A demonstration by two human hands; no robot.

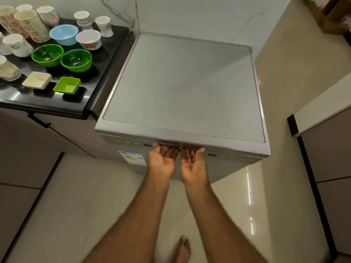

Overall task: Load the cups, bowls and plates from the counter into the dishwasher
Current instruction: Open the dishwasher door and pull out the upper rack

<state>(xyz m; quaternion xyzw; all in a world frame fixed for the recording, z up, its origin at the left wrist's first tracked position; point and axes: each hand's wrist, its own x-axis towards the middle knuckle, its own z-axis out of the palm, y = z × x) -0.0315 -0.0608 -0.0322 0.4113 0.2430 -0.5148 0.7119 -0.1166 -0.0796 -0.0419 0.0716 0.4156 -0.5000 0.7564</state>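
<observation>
The grey dishwasher (182,88) stands closed beside the black counter (57,103). My left hand (162,160) and my right hand (193,164) are side by side, palms up, at the top edge of its door (180,146). Their fingers hook up into the handle recess and the thumbs touch the front lip. On the counter sit two green bowls (47,55), a blue bowl (63,35), a white floral bowl (88,39), a cream square dish (37,80), a green square dish (67,85) and several white cups (104,25).
Tall floral tumblers (28,23) stand at the counter's back left. Brown cabinet fronts (28,158) run below the counter, and another cabinet (326,158) stands at the right. Glossy floor tiles (85,205) lie in front of the dishwasher, with my bare foot (183,247) on them.
</observation>
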